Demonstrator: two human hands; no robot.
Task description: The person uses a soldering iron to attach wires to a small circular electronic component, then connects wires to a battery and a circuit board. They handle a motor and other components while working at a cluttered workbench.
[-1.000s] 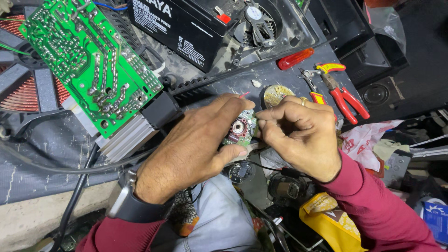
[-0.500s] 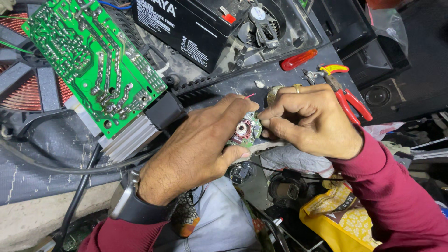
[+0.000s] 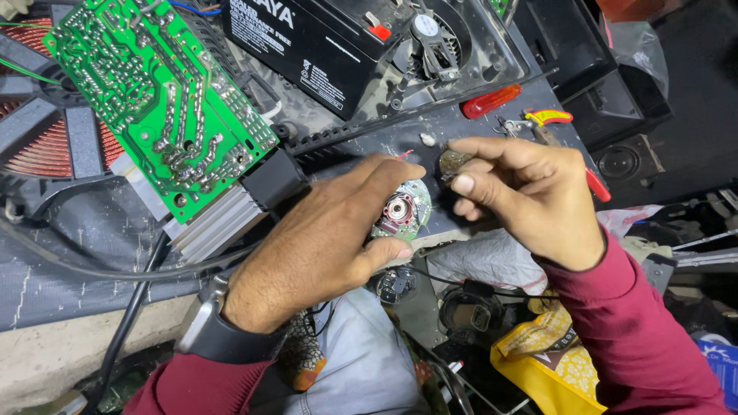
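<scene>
Cluttered dark counter (image 3: 69,253), parts everywhere. Left hand (image 3: 323,246) palm down, wrist cocked, fingers curled and grasping a small round motor part (image 3: 401,210) with a red hub, thumb under it, index over its top. Right hand (image 3: 530,196) just right of the motor part, knuckles up, thumb and index pinched on a small dull metal piece (image 3: 453,161). Green circuit board (image 3: 157,100) up-left of the motor part; black battery (image 3: 323,46) above it; red-handled pliers (image 3: 557,131) behind the right hand.
</scene>
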